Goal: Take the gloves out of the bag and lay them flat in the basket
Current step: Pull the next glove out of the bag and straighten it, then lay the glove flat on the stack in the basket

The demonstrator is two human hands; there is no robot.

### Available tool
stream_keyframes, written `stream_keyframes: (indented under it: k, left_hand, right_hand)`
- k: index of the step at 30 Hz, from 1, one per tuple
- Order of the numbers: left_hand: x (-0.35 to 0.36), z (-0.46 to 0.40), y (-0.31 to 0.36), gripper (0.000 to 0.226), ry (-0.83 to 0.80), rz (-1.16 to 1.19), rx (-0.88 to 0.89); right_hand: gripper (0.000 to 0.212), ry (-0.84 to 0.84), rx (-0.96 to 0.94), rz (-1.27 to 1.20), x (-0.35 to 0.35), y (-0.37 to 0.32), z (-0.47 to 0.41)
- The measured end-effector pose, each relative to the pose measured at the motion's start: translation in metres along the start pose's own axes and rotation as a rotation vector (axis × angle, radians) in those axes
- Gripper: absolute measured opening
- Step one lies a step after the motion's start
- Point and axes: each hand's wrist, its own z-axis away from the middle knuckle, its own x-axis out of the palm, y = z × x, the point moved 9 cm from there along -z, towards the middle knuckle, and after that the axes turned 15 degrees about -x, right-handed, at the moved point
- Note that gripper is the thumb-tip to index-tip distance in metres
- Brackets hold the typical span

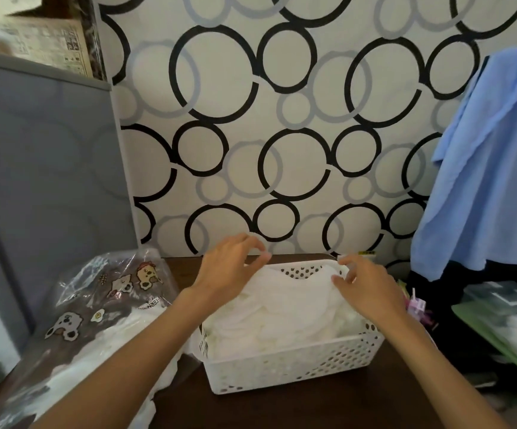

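Laying step: left hand (232, 264) and right hand (365, 283) pinched thin white glove (297, 280) over perforated white plastic basket (297, 363). Next, judged: lower, smooth flat beneath fingertips, then reach for cartoon-printed clear plastic bag (105, 292).

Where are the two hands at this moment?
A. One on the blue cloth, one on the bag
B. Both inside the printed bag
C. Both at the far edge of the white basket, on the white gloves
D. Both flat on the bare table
C: the left hand and the right hand pinch the white gloves at the far rim of the basket; the bag lies untouched beside it.
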Motion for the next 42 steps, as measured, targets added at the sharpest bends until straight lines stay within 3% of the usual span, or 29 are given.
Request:
stream_keyframes:
  k: [4, 6, 9, 13, 15, 18, 21, 23, 25, 28, 31, 38, 42]
  left_hand:
    - [0.038, 0.035, -0.002, 0.08, -0.521, -0.184, -0.034]
    - [0.057, 0.051, -0.012, 0.097, -0.717, -0.306, -0.1]
    - [0.071, 0.064, -0.019, 0.105, -0.781, -0.403, -0.104]
    - [0.08, 0.074, -0.037, 0.099, -0.83, -0.492, -0.081]
    - [0.079, 0.074, -0.039, 0.101, -0.843, -0.481, -0.09]
    - [0.067, 0.067, -0.031, 0.102, -0.808, -0.369, -0.146]
    - [0.045, 0.06, -0.025, 0.08, -0.72, -0.328, -0.112]
    - [0.031, 0.062, -0.023, 0.063, -0.689, -0.341, -0.042]
    - [0.012, 0.066, -0.023, 0.052, -0.676, -0.223, -0.02]
    - [-0.032, 0.07, -0.045, 0.037, -0.642, 0.09, -0.116]
    - [-0.074, 0.093, -0.088, 0.038, -0.569, 0.182, -0.197]
    - [-0.082, 0.14, -0.18, 0.038, -0.661, -0.001, -0.418]
    - [-0.078, 0.13, -0.196, 0.016, -0.6, -0.034, -0.415]
  right_hand:
    - [0.025, 0.123, -0.227, -0.03, -0.014, -0.03, 0.0]
    - [0.031, -0.102, -0.336, -0.053, 0.018, -0.043, 0.0]
    - [0.052, -0.677, -0.232, 0.04, 0.076, -0.026, 0.02]
    - [0.068, -0.877, -0.183, 0.06, 0.089, -0.021, 0.039]
    - [0.069, -0.826, -0.21, 0.08, 0.084, -0.027, 0.04]
    - [0.064, -0.592, -0.241, 0.066, 0.059, -0.033, 0.027]
    - [0.051, -0.4, -0.263, 0.042, 0.035, -0.035, 0.017]
    - [0.049, -0.36, -0.19, -0.013, 0.03, -0.03, 0.017]
    - [0.044, -0.309, -0.157, -0.055, 0.027, -0.027, 0.018]
    - [0.032, -0.1, -0.164, -0.135, 0.008, -0.031, 0.018]
    - [0.023, 0.051, -0.174, -0.162, -0.007, -0.05, 0.023]
    - [0.02, 0.004, -0.331, -0.204, 0.018, -0.172, 0.047]
    - [0.015, -0.277, -0.428, -0.274, 0.057, -0.245, 0.077]
